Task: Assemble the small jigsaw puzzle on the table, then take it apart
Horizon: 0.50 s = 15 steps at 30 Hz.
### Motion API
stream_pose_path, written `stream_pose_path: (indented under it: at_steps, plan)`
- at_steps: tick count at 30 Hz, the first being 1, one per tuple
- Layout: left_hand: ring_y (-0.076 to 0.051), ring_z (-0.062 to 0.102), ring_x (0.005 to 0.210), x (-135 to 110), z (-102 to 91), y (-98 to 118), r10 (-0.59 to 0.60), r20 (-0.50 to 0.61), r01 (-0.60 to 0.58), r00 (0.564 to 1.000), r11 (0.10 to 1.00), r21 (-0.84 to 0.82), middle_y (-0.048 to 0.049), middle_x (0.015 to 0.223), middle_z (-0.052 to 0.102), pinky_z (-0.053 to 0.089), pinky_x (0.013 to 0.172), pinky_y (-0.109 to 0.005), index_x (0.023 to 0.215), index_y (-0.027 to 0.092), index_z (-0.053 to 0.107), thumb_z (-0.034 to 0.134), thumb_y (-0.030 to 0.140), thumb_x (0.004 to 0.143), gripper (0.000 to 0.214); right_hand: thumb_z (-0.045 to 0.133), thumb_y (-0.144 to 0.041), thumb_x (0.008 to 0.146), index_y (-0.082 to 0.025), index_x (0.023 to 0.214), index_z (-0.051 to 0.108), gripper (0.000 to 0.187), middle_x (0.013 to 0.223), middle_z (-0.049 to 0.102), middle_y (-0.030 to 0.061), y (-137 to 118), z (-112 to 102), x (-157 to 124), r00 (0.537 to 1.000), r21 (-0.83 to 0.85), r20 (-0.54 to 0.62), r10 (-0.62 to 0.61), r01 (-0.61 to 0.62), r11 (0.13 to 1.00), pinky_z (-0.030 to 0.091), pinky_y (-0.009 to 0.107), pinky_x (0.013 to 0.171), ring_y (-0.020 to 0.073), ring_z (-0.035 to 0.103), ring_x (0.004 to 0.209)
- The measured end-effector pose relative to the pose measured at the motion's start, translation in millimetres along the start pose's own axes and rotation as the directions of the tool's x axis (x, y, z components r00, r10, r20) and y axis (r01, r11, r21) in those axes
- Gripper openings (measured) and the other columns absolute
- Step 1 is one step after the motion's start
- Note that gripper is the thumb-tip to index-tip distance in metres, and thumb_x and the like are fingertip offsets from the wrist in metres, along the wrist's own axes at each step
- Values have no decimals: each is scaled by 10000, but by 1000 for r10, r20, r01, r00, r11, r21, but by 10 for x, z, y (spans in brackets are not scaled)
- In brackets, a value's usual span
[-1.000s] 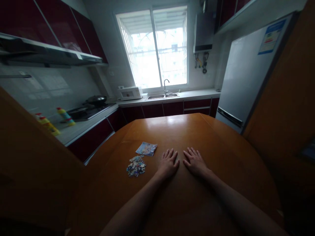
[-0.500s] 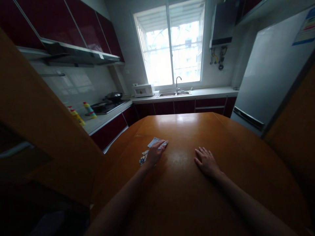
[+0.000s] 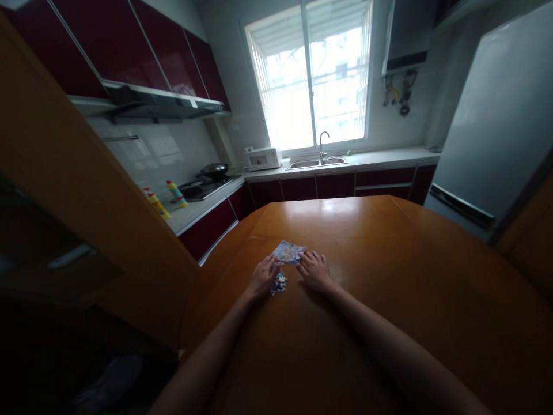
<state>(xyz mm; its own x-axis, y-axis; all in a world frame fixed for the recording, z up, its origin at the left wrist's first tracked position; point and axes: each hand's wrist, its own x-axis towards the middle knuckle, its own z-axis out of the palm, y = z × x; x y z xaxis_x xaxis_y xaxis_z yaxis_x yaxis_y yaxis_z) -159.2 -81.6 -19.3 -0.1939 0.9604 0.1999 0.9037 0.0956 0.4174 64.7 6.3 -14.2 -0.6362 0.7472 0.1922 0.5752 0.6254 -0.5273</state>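
A small picture sheet [image 3: 288, 252] in blue and orange tones lies on the wooden table [image 3: 345, 230]. Just below it, a little heap of jigsaw puzzle pieces [image 3: 280, 281] sits between my two hands. My left hand [image 3: 261, 278] rests on the table, left of the heap. Its fingers are stretched out, with the tips close to the sheet's lower left corner. My right hand [image 3: 315, 271] lies flat with fingers apart, its fingertips at the sheet's right edge. Whether they touch the sheet or only the table beside it is hard to see.
Behind the table runs a counter with a sink [image 3: 317, 163] and a white microwave [image 3: 262, 158]. On the left are yellow bottles [image 3: 177, 193] and a stove with a wok [image 3: 215, 170]. A fridge [image 3: 488, 121] stands at the right.
My left hand has drawn back from the sheet to its lower left. My right hand has moved left to the sheet's right edge. More of the sheet and heap shows; the camera has turned left.
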Motion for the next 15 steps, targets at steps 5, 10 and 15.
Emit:
stream_pose_path:
  at_steps: [5, 10, 15]
  plan:
    - [-283, 376, 1448, 35, 5, 104, 81, 59, -81, 995, 997, 2, -76, 1510, 490, 253, 1208, -510, 1420, 223, 537, 351, 568, 1005, 571, 351, -499, 1026, -224, 1452, 485, 525, 1546, 450, 86, -7, 80, 108, 999, 53, -36, -1, 2, 999, 150, 493, 1191, 238, 296, 1475]
    - [-241, 474, 1368, -54, -65, 164, 154, 62, -154, 986, 988, -16, -89, 1455, 544, 350, 1179, -386, 1363, 191, 599, 354, 550, 1010, 560, 352, -429, 1030, -135, 1457, 462, 530, 1534, 455, 113, 65, 29, 32, 994, 50, -103, 33, -28, 998, 229, 362, 1172, 220, 339, 1442]
    - [-311, 335, 1466, -33, -62, 151, 102, 80, -104, 992, 994, 19, -93, 1544, 441, 230, 1203, -567, 1444, 218, 512, 319, 552, 1018, 575, 372, -411, 1008, -115, 1313, 576, 471, 1352, 567, 186, 242, -142, -110, 970, -9, -194, 148, -152, 988, 333, 371, 1080, 295, 460, 1282]
